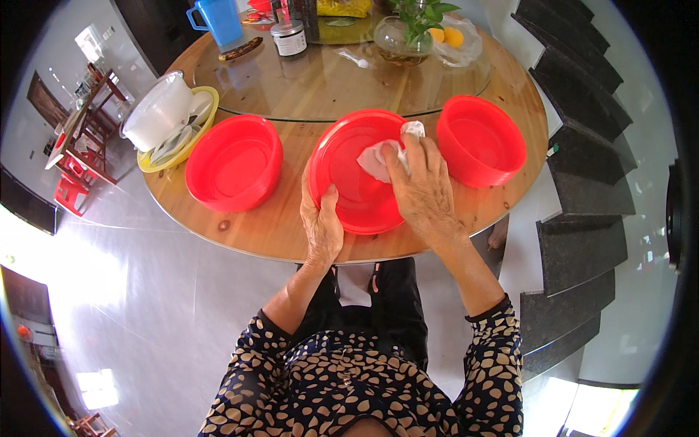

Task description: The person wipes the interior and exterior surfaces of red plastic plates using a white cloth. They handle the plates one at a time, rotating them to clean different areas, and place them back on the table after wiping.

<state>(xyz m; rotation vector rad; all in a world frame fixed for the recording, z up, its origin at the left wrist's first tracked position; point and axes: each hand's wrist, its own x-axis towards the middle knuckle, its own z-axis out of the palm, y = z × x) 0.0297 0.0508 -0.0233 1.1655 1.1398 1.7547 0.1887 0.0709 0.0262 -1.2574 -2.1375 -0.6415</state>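
A red plastic basin (355,191) is tilted up at the near edge of the round wooden table. My left hand (322,221) grips its left rim, with the thumb over the inner side. My right hand (420,183) holds a white cloth or tissue (377,161) at the basin's right side; part of it sticks out above the fingers and part lies against the inside. Left of it stands another red basin (235,164), and on the right a third red basin (480,142), close to my right hand.
A yellow basin (209,131) at the left edge holds a white translucent container (158,112) and plates. The glass turntable (327,93) carries a blue jug (218,22), a lidded jar (289,39), a dark banana (241,49) and a glass plant bowl (401,43). Dark stairs (584,191) rise at right.
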